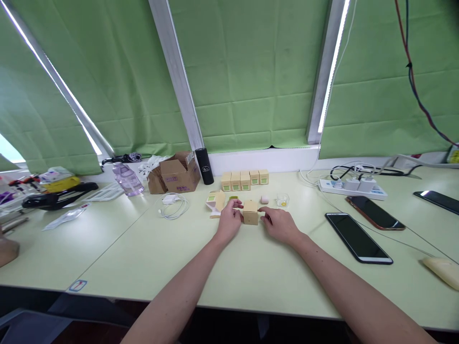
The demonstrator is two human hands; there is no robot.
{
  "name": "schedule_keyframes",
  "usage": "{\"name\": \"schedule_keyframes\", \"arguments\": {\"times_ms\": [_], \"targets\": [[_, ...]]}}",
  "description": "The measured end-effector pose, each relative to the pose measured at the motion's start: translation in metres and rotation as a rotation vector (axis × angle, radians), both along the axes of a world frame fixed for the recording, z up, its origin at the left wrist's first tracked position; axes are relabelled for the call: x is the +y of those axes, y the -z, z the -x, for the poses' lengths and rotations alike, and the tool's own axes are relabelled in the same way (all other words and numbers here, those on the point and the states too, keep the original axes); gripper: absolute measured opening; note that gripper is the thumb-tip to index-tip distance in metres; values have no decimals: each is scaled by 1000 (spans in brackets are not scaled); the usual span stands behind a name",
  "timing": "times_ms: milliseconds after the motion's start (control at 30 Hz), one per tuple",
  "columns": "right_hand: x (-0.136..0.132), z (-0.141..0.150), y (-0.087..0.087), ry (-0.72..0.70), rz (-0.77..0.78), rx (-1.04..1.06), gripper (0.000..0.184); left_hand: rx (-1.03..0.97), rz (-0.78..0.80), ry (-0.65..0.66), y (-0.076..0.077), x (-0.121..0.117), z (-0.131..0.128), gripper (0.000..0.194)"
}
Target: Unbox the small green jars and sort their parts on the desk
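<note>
A small kraft cardboard box (pixel 250 213) stands on the table between my two hands. My left hand (pixel 230 222) is at its left side, fingers curled against it. From the right, my right hand (pixel 280 224) presses the box's upper edge with the index finger while its other fingers bend inward. Just behind lie an opened box (pixel 216 200) with a green label, a small green item (pixel 233 197), a small pale pink block (pixel 264 199) and a clear little container (pixel 283 199) with something yellow in it.
Several matching small boxes (pixel 245 180) stand at the back, near a black cylinder (pixel 204 166) and an open carton (pixel 179 172). A coiled white cable (pixel 174 206) lies left. Phones (pixel 358 238), a power strip (pixel 353 188) and cords are right. Another person's hand (pixel 7 251) shows far left.
</note>
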State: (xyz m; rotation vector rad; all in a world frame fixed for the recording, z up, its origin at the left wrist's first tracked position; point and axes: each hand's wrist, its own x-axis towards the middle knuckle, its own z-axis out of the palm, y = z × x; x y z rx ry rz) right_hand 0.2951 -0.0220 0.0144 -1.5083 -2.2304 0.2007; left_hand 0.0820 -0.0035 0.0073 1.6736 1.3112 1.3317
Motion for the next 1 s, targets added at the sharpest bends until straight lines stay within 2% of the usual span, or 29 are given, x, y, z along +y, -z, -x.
{"name": "schedule_keyframes", "arguments": {"times_ms": [233, 400, 500, 700, 867, 1000], "targets": [[2, -1, 2, 51, -19, -14, 34, 20, -48, 8, -4, -1, 2, 38], [2, -1, 0, 98, -21, -22, 31, 40, -22, 96, -6, -3, 3, 58], [1, -1, -1, 114, -33, -18, 30, 62, 4, 148, -6, -5, 2, 63], [0, -1, -2, 119, -45, -5, 29, 152, -3, 97, -3, -5, 3, 69], [2, -1, 0, 133, -75, 19, 29, 261, 12, 49, -3, -7, 1, 70], [4, -1, 4, 146, -135, 62, 28, 302, 35, 45, -8, -12, -4, 52]]}}
